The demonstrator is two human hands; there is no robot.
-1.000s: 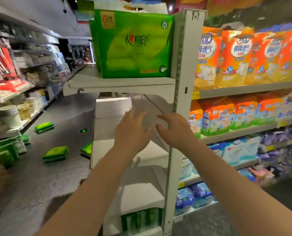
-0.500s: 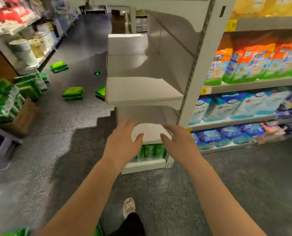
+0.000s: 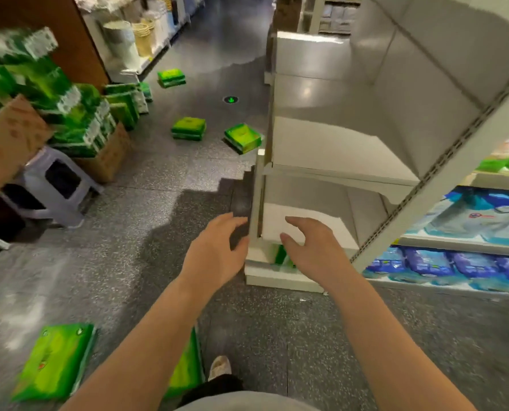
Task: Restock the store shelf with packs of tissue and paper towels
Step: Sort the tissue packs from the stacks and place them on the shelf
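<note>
Aisle floor open left | shelf edge right | left hand, right hand: fingers spread, holding nothing

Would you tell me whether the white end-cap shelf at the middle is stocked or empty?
Empty: the middle shelf shows only bare white board. Green packs show only on the bottom tier.

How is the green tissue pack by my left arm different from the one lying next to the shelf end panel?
The near green tissue pack lies flat with its broad printed face up; the far green tissue pack sits tilted, leaning on an edge. The near one lies close beside the left forearm; the far one lies beyond both hands, by the shelf end panel. Both lie on the floor.
</note>
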